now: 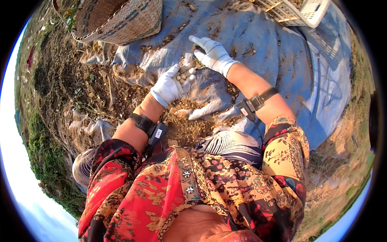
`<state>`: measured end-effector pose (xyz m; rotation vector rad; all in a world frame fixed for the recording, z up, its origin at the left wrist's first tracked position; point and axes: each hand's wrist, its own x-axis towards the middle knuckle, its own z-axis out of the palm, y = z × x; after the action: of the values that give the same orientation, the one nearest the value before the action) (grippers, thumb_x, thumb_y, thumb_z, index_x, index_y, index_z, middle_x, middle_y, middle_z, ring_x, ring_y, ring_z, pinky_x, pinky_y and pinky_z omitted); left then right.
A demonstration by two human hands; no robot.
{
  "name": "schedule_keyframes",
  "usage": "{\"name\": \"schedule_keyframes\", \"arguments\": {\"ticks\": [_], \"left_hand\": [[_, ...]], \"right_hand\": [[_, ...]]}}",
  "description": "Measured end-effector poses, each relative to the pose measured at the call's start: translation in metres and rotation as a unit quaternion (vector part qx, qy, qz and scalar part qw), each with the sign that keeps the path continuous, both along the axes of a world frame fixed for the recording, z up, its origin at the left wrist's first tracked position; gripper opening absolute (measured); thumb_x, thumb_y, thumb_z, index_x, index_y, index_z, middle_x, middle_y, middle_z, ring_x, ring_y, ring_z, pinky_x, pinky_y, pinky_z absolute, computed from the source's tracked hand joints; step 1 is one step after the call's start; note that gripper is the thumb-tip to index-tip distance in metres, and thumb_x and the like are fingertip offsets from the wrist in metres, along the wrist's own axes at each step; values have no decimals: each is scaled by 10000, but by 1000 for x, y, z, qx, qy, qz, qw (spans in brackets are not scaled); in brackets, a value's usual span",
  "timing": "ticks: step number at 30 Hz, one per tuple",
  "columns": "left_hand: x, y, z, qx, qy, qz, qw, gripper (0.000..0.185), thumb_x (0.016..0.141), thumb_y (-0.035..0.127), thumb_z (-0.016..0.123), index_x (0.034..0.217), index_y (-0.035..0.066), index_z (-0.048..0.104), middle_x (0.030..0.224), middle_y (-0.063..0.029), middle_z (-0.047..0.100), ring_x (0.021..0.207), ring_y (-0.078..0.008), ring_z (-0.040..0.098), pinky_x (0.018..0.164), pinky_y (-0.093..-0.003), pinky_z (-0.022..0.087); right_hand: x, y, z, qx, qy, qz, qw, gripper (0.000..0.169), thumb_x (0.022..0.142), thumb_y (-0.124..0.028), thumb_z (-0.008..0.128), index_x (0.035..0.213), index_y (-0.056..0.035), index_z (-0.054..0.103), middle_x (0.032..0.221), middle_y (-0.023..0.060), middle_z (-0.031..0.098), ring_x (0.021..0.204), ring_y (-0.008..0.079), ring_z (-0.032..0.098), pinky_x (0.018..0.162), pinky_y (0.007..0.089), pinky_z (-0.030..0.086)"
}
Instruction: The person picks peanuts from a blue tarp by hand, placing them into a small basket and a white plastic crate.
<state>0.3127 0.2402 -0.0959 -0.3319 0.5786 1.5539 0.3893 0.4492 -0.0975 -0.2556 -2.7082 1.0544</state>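
My left hand [170, 86], in a white work glove, is turned palm up and cups several small pale brown pods [183, 77] that look like unshelled peanuts. To its upper right, my right hand [215, 54] wears a matching glove and hovers low over a blue woven tarp [257, 45]. Its index finger points left, with the thumb apart below. Something small and brown shows between those fingers; I cannot tell whether it is held or lies behind them. Dry stems and soil lie between the two hands.
A woven basket [133, 25] stands tilted at the upper left. A cream plastic crate [297, 13], with brown contents, sits at the upper right. Loose pods [232, 89] and soil dot the wrinkled tarp. Bare soil with plant debris [87, 78] lies to the left.
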Motion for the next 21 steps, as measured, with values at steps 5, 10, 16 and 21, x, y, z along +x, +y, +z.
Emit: {"name": "schedule_keyframes", "arguments": {"ticks": [5, 10, 16, 21], "left_hand": [[-5, -9, 11, -63, 4, 83, 995, 354, 979, 357, 462, 1131, 65, 590, 1125, -96, 625, 968, -264, 605, 731, -376, 520], [-13, -23, -12, 38, -78, 50, 995, 327, 970, 318, 490, 1064, 26, 603, 1099, -107, 634, 980, -285, 605, 603, -343, 519], [-1, -36, -16, -19, 12, 68, 997, 271, 951, 282, 537, 1044, 41, 618, 1008, -69, 651, 868, -214, 613, 604, -324, 521], [-9, -40, 6, -46, 39, 84, 995, 273, 950, 279, 541, 1056, 42, 624, 956, -26, 647, 770, -139, 585, 588, -262, 519]], "right_hand": [[-19, -18, 43, -62, -18, 41, 997, 487, 898, -176, 606, 1364, -155, 468, 1120, 110, 609, 977, 245, 603, 878, 337, 476], [-106, 75, 3, 174, 41, -93, 979, 418, 919, -141, 524, 1336, -159, 502, 1293, 96, 548, 1176, 300, 520, 988, 371, 431], [-144, 92, -26, 186, -115, -74, 973, 389, 901, -121, 554, 1284, -185, 564, 1310, 70, 532, 1170, 274, 527, 971, 381, 443], [-115, 46, 2, 168, -10, -14, 986, 435, 919, -224, 518, 1351, -198, 487, 1300, 75, 521, 1158, 321, 509, 986, 395, 427]]}}
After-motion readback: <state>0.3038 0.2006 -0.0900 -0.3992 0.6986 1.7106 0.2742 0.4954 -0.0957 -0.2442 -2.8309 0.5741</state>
